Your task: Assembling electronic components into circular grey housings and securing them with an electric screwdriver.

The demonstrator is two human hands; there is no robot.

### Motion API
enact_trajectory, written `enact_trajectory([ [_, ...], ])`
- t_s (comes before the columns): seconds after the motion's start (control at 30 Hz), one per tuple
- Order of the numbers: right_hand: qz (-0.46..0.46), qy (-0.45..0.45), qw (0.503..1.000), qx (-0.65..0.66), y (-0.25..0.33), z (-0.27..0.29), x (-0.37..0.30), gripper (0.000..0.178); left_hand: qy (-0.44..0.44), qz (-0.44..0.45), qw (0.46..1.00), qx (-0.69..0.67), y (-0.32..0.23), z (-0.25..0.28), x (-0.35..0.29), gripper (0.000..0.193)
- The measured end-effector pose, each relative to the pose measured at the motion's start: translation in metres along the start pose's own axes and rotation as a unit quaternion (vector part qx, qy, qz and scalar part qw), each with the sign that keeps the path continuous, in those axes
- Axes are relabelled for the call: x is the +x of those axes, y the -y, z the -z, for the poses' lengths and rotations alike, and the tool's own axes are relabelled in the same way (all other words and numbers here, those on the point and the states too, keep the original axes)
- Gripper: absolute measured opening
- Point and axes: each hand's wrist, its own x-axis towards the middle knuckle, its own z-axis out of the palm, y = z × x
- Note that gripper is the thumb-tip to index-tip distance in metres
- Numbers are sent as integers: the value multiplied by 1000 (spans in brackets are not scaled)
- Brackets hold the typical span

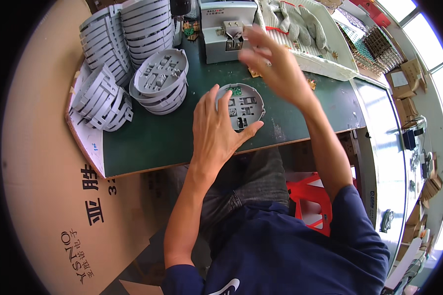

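Note:
A round grey plastic housing [246, 104] lies on the dark green table [172, 137], with a small green circuit board [237, 91] set in its top part. My left hand [216, 125] rests on the housing's left edge, fingers spread over it and thumb under its lower rim. My right hand [268, 61] is raised above and behind the housing, blurred by motion, near a grey desktop machine [221, 34]. Whether it holds anything is unclear.
Stacks of the same grey round housings [133, 44] fill the table's back left, some leaning [103, 98]. A white tray of parts [310, 39] stands at the back right. A large cardboard box [49, 196] is at left, a red stool [310, 201] below.

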Motion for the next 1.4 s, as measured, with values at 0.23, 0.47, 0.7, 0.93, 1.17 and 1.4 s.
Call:
enact_trajectory([
  [0.23, 3, 126, 958, 256, 76, 0, 133, 66, 20, 25, 999, -32, 0, 3, -3, 89],
  [0.47, 31, -36, 903, 427, 46, -19, 136, 50, 33, 39, 998, -41, 0, 6, -1, 88],
  [0.7, 15, -152, 948, 280, 21, -5, 137, 23, 42, 41, 997, -43, -1, 7, -2, 89],
  [0.93, -4, -105, 952, 287, 17, -8, 128, 21, 38, 51, 997, -35, -3, 6, 0, 87],
  [1.17, -46, -80, 949, 302, 36, -8, 54, 21, 30, 28, 999, -31, 0, 5, 0, 88],
  [1.4, -54, -64, 943, 322, 40, -14, 39, 22, 27, 19, 999, -25, 0, 3, 0, 88],
])
